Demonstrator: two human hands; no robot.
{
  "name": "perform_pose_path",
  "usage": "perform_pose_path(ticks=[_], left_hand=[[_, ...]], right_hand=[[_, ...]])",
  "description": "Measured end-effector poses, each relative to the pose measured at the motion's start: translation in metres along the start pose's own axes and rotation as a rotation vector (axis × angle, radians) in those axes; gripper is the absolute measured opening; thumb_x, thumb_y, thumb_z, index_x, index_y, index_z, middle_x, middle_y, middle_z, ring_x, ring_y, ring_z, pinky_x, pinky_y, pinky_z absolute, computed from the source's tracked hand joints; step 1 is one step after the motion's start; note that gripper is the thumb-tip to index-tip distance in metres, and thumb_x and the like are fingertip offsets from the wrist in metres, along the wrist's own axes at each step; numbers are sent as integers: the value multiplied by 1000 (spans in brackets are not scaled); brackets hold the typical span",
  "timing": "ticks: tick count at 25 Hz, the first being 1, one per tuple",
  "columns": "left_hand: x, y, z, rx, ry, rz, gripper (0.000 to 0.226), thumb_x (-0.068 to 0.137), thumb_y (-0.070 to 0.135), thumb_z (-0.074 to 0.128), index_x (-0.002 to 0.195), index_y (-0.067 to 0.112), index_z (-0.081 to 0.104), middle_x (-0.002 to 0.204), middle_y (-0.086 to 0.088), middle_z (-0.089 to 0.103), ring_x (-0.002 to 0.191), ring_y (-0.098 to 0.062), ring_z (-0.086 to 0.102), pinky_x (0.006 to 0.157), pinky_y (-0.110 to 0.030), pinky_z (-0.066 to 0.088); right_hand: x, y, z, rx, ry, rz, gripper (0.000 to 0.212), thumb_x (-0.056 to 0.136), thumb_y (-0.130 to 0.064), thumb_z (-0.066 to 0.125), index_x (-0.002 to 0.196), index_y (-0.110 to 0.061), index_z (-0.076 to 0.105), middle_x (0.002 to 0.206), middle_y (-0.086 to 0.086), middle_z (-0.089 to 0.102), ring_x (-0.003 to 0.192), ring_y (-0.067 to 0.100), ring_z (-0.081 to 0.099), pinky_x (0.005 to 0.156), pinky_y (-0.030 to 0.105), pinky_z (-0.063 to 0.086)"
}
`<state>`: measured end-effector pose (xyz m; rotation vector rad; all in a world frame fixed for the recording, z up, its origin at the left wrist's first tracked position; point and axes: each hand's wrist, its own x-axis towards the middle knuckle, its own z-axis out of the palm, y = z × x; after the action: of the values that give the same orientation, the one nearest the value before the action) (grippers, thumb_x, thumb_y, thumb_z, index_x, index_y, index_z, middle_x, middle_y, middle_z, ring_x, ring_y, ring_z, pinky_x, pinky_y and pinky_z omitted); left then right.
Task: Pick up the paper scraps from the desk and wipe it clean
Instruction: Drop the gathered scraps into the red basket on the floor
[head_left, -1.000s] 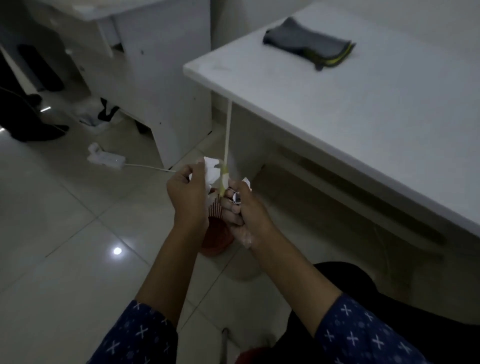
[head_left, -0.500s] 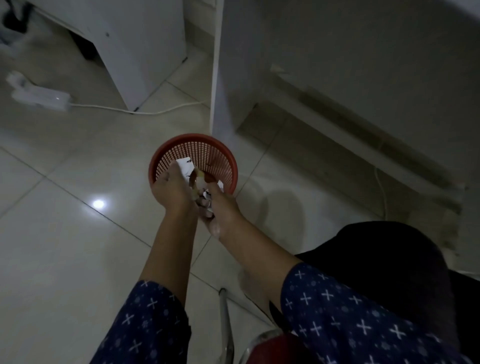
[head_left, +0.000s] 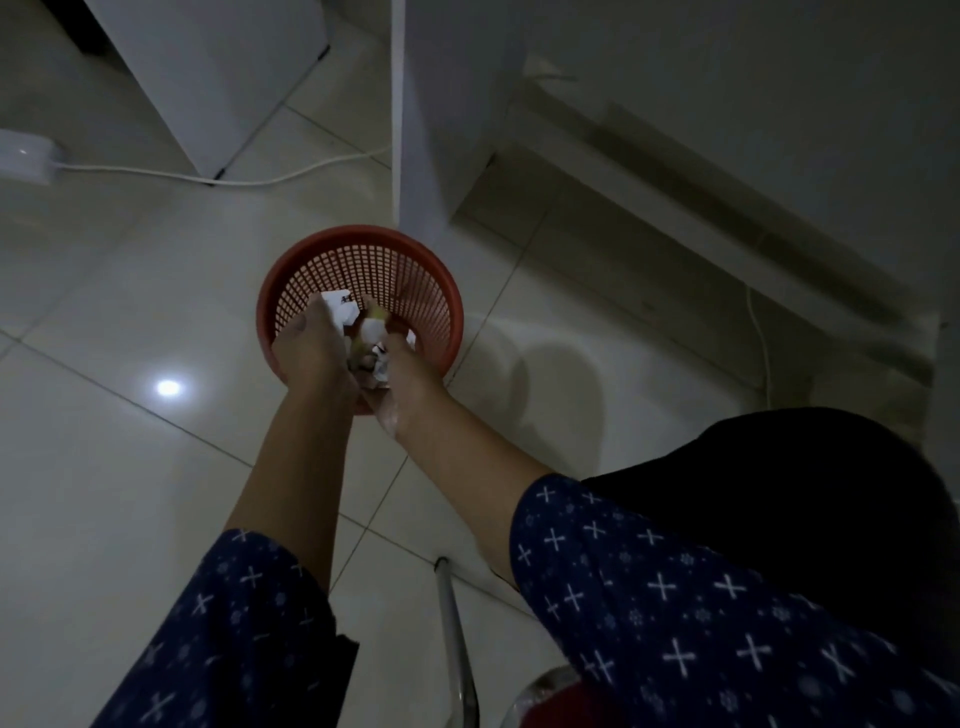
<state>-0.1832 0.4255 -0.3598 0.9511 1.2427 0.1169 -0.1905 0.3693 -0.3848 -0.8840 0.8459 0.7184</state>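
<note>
A pale glossy tiled floor (head_left: 104, 291) fills most of the head view, with a bright spot of light reflected on it. A white worktop (head_left: 675, 78) stands at the upper right, seen from low down so that only its side panel and shadowed underside show. A second white cabinet (head_left: 208, 67) stands at the upper left. Two forearms in dark blue sleeves patterned with white crosses (head_left: 675, 623) reach forward and down from the bottom edge.

A round red plastic mesh basket (head_left: 363, 234) stands on the floor just beside the worktop's panel. Both hands are over its near rim. The left hand (head_left: 311, 348) has its fingers curled round crumpled white paper scraps (head_left: 340, 309), which stick out past its fingertips above the basket's opening. The right hand (head_left: 410, 374), touching the left, likewise grips a bunch of scraps, some white and one yellowish.

A white cable (head_left: 208, 179) runs across the floor to a white power strip (head_left: 26, 156) at the left edge. A metal chair leg (head_left: 452, 623) shows at the bottom.
</note>
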Motion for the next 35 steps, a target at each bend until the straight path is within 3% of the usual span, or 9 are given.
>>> perform_pose_path(ticks=[6, 9, 12, 14, 20, 23, 28, 31, 35], left_hand=[[12, 2, 14, -55, -76, -108, 14, 92, 17, 54, 79, 16, 56, 80, -3, 63, 70, -14, 64, 55, -26, 54], [23, 0, 15, -27, -77, -173, 7, 90, 12, 55, 84, 11, 57, 78, -4, 59, 69, -14, 60, 61, -27, 56], [37, -2, 13, -73, -138, -204, 15, 93, 12, 48, 105, 5, 53, 89, -6, 57, 78, -16, 59, 62, -26, 53], [42, -2, 13, -80, -209, -218, 12, 94, 11, 42, 95, 5, 53, 92, -7, 56, 76, -13, 57, 57, -22, 51], [27, 3, 22, 40, -290, -188, 21, 96, 15, 41, 113, 4, 49, 98, -6, 54, 89, -15, 53, 85, -30, 46], [10, -4, 22, 174, -313, -161, 14, 96, 19, 43, 98, 8, 51, 95, -4, 62, 85, -15, 60, 67, -27, 49], [-17, -28, 12, 380, -307, -18, 17, 93, 28, 45, 84, 20, 58, 96, -4, 65, 93, -20, 61, 89, -40, 51], [-44, -39, 2, 384, -358, 74, 22, 93, 25, 45, 102, 15, 64, 101, -5, 66, 98, -18, 61, 96, -40, 48], [-92, -34, 8, 467, -402, 221, 33, 97, 18, 38, 122, 10, 58, 114, -11, 63, 105, -19, 61, 88, -31, 52]], right_hand=[[29, -26, 0, 19, 77, -16, 18, 93, -15, 49, 105, -6, 58, 73, 3, 59, 54, 9, 53, 54, 18, 45], [36, -35, 0, -46, 104, 8, 8, 93, -11, 45, 90, -9, 53, 69, 3, 50, 50, 9, 47, 41, 18, 38], [34, -47, -1, -12, 119, 43, 14, 96, -15, 46, 92, -3, 52, 85, 10, 55, 72, 16, 57, 55, 20, 48], [28, -59, 1, 4, 96, 59, 31, 98, -21, 42, 119, 2, 47, 113, 15, 52, 100, 21, 59, 75, 23, 51], [17, -67, 0, 23, 6, 69, 54, 98, -37, 39, 141, -5, 35, 141, 18, 43, 129, 28, 44, 102, 35, 39], [-4, -57, -15, -6, -22, 34, 53, 99, -37, 36, 141, -5, 36, 142, 15, 45, 131, 27, 43, 103, 36, 35], [-42, -30, -35, 24, -15, -22, 49, 98, -38, 36, 137, -9, 42, 129, 11, 54, 107, 23, 57, 97, 36, 42], [-55, -9, -36, 55, -8, -16, 57, 90, -42, 46, 139, -15, 41, 136, 13, 52, 127, 28, 48, 110, 41, 37], [-97, -33, -40, -24, 10, -112, 46, 96, -37, 41, 133, -9, 47, 132, 13, 54, 119, 23, 52, 94, 30, 43]])
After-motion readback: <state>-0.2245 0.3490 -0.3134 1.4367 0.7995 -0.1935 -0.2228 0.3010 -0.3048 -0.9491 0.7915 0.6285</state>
